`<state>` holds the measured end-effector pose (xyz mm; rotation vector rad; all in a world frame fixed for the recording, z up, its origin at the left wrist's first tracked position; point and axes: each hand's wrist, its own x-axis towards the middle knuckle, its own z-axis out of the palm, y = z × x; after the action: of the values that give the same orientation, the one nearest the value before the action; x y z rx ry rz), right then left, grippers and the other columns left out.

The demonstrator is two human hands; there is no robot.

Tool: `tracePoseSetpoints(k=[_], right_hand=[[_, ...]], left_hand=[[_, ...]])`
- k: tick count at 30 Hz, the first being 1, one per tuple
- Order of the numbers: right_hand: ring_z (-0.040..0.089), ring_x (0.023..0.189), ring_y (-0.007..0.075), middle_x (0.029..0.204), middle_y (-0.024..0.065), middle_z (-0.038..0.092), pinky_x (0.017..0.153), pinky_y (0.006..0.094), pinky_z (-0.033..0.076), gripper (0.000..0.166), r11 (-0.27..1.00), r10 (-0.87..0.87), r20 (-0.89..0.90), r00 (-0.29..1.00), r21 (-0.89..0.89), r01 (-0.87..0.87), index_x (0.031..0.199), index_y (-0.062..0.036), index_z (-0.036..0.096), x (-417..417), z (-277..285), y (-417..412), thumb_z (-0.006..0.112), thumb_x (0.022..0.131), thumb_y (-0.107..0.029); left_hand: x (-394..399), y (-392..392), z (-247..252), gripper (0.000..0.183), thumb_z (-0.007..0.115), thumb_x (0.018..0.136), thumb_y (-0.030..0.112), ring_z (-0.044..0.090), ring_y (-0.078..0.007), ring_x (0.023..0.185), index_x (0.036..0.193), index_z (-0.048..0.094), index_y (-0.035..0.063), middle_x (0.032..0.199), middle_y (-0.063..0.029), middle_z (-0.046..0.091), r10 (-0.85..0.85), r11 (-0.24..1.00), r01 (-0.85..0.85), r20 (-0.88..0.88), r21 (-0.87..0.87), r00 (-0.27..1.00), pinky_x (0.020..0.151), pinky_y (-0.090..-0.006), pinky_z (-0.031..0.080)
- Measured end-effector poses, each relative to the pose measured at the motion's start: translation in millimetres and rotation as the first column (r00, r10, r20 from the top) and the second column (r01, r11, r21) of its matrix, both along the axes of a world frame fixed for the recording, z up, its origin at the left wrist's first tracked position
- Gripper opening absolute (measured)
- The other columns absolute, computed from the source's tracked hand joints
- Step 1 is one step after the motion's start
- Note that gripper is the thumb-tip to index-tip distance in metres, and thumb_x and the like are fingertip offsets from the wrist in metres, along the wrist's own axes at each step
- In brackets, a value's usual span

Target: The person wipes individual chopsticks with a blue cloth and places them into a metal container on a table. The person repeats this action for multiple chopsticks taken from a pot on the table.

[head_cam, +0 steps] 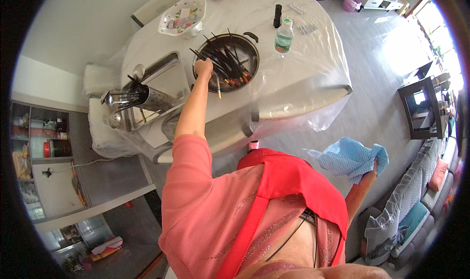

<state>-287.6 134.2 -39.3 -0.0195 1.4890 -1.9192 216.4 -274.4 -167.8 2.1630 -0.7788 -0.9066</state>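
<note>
My left hand (203, 68) reaches over the near-left rim of a round metal pan (251, 58) with black handles. Its fingers are closed on dark chopsticks (224, 60) at the edge of a loose pile; the fingertips are partly hidden. Many of these sticks have red and yellow ends. One chopstick with a pale, banded end (219, 89) crosses the near rim. Low on the right, away from the table, my right hand (374, 167) grips a blue-and-white wavy-patterned cloth (345, 157), which hangs bunched and mostly covers the fingers.
A plastic-covered table (235, 112) carries a metal tray (176, 67) with a tipped utensil holder (158, 99) and ladles. Beyond are a floral dish (198, 12), a plastic bottle (284, 38), a black flashlight-like cylinder (278, 16) and blister packs (307, 29). A sofa (411, 205) stands right.
</note>
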Motion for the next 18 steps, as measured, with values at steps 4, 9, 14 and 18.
tracePoseSetpoints(k=[4,9,14,18], right_hand=[[0.058,0.085,0.0250,0.097,0.0114,0.059,0.077,0.0381,0.047,0.034,0.998,-0.046,0.016,0.999,0.041,0.045,0.105,-0.0010,0.053,-7,-5,7,0.045,0.087,-0.029],[0.058,0.086,0.0249,0.098,0.0113,0.059,0.077,0.0382,0.047,0.034,0.992,-0.079,0.008,0.997,0.099,0.078,0.104,-0.0011,0.054,-6,-5,10,0.045,0.087,-0.029],[0.058,0.084,0.0252,0.098,0.0121,0.059,0.075,0.0377,0.048,0.040,0.990,-0.071,-0.024,0.997,0.118,0.074,0.105,0.0008,0.054,-11,-8,8,0.050,0.084,-0.033],[0.059,0.082,0.0249,0.097,0.0125,0.059,0.073,0.0376,0.048,0.042,0.990,-0.076,-0.053,0.996,0.116,0.082,0.105,0.0019,0.054,6,2,2,0.053,0.082,-0.034]], left_hand=[[-1,4,-3,0.026,0.053,0.085,0.020,0.039,-0.0205,0.050,0.075,0.046,-0.0020,0.064,-0.0111,0.042,0.034,0.999,-0.038,-0.129,-0.025,0.991,0.045,-0.0389,0.032],[14,-1,-26,0.029,0.057,0.082,0.022,0.047,-0.0199,0.047,0.077,0.048,-0.0049,0.065,-0.0133,0.051,-0.037,0.998,0.028,-0.165,-0.056,0.986,0.043,-0.0382,0.038],[25,-2,-59,0.044,0.063,0.077,0.028,0.055,-0.0283,0.064,0.093,0.049,-0.0101,0.078,-0.0205,0.056,-0.061,0.997,0.067,0.154,-0.033,0.986,0.056,-0.0432,0.043],[9,0,-41,0.047,0.066,0.073,0.029,0.055,-0.0304,0.082,0.095,0.051,-0.0094,0.097,-0.0230,0.054,-0.155,0.986,0.152,0.041,0.072,0.987,0.066,-0.0437,0.043]])
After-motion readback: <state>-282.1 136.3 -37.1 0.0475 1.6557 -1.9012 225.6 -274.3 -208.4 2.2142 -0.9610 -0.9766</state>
